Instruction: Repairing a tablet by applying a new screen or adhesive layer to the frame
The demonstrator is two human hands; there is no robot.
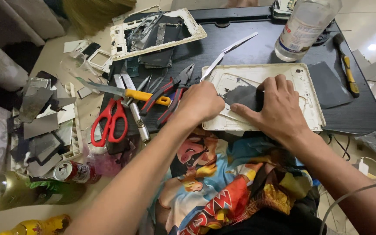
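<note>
Black table [257,48]: two hands, one tablet shell [310,93].

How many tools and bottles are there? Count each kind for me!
Red-handled scissors: 1
Red and black pliers: 1
Yellow-handled knife: 1
Silver tweezers: 1
Yellow and black screwdriver: 1
Clear plastic bottle: 1
Green bottle: 1
Yellow bottle: 1
Total: 8
The left hand and right hand rest on a white tablet shell, not counted.
</note>
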